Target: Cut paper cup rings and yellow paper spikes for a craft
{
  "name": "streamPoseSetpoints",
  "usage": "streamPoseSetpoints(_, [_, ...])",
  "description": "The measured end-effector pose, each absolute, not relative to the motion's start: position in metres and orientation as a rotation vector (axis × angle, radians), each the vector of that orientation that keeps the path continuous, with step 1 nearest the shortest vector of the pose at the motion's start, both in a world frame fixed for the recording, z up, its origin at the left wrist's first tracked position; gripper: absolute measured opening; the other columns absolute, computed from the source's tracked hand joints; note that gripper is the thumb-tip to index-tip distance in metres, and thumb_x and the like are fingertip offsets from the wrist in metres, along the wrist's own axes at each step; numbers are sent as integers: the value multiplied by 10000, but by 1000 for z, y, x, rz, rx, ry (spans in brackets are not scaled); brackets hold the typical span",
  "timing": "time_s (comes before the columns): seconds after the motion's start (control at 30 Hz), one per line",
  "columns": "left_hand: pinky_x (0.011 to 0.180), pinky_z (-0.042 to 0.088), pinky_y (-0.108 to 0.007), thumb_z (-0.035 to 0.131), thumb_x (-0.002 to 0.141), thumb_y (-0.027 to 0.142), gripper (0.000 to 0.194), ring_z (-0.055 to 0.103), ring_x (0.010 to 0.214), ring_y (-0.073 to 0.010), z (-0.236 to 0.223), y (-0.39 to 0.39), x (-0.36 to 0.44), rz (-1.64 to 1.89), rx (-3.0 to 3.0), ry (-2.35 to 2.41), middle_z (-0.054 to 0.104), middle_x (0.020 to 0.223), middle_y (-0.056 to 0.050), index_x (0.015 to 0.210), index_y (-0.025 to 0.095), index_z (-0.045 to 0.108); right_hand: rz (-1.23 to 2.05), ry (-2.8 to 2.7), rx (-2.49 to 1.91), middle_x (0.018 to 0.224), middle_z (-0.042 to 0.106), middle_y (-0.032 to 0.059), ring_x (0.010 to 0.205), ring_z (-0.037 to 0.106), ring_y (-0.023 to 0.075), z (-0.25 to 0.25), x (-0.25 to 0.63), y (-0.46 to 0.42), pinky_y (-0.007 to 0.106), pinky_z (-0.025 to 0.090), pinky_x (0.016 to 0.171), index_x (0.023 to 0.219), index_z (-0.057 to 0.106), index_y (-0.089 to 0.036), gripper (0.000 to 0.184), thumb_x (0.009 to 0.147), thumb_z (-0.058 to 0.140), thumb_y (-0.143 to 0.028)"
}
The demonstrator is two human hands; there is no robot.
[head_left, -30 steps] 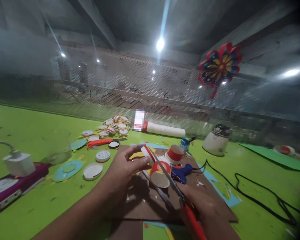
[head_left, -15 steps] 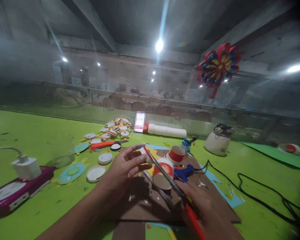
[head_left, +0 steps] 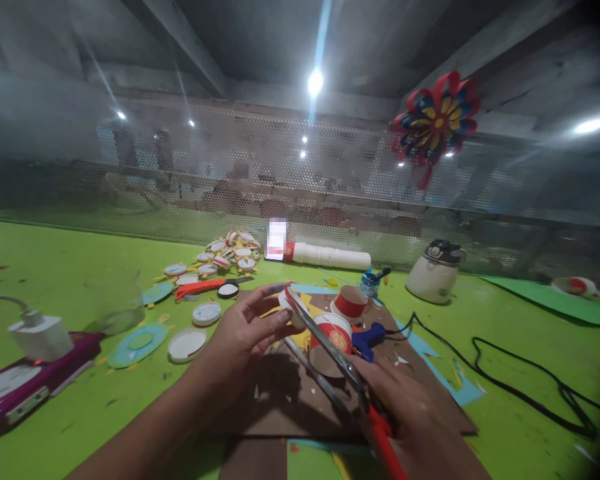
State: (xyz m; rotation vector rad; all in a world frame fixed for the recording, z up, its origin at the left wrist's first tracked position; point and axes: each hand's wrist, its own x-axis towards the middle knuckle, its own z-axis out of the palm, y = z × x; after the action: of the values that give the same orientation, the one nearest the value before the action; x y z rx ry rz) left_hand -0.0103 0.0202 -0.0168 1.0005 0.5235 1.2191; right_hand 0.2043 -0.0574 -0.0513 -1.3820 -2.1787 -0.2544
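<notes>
My left hand (head_left: 245, 333) pinches a small white-and-red piece of paper cup (head_left: 284, 301) between thumb and fingers. In my right hand (head_left: 413, 413) are scissors (head_left: 347, 368) with red handles, their blades apart. The upper blade lies against the piece's red edge, while the lower one hangs free beneath. Behind the blades, a red-and-white paper cup (head_left: 333, 331) is partly hidden. A second paper cup (head_left: 349, 303) stands just beyond it. Beside them a blue glue gun (head_left: 369, 341) lies on the brown cardboard (head_left: 430, 393).
On the left are a purple power strip (head_left: 85, 347), blue paper discs (head_left: 140, 345) and round white pieces (head_left: 187, 345). Farther back lie a utility knife (head_left: 200, 289), a heap of round crafts (head_left: 230, 252) and stacked cups (head_left: 333, 257). A black cord (head_left: 510, 380) runs right, near a jug (head_left: 434, 277).
The scissor blades have moved slightly along the cup piece, which is now tilted a little differently in my left hand. The whole view has shifted slightly.
</notes>
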Motion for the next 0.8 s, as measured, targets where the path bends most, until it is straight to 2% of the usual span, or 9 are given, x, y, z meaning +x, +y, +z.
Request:
streamPoseSetpoints(0.1, [848, 547, -330, 742, 737, 162, 365, 687, 917, -213, -16, 20, -9, 1230, 999, 543, 691, 1081, -114, 1079, 137, 616, -285, -2198, -1413, 1122, 702, 109, 1023, 665, 228, -49, 203, -59, 323, 574, 789, 1267, 569, -148, 434, 844, 479, -177])
streamPoseSetpoints(0.27, [863, 542, -344, 721, 764, 177, 330, 687, 915, -212, -17, 19, -8, 1212, 1018, 537, 692, 1069, -102, 1076, 151, 618, -396, -2216, -1426, 1015, 716, 139, 831, 699, 235, -48, 204, -63, 307, 581, 647, 1266, 564, -117, 461, 821, 446, -137])
streamPoseSetpoints(0.5, [830, 552, -338, 721, 760, 173, 323, 691, 861, -202, -18, 19, -9, 1200, 1030, 567, 686, 1050, -104, 1070, 144, 635, -362, -2255, -1447, 1072, 672, 149, 964, 663, 259, -49, 209, -64, 363, 578, 735, 1333, 491, -129, 493, 841, 458, -141])
streamPoseSetpoints(0.8, [806, 559, -313, 758, 719, 163, 356, 697, 877, -205, -19, 21, -10, 1193, 996, 616, 707, 1042, -101, 1052, 146, 631, -321, -2281, -1488, 1057, 664, 154, 933, 660, 265, -52, 212, -64, 368, 570, 704, 1353, 472, -157, 491, 862, 449, -141])
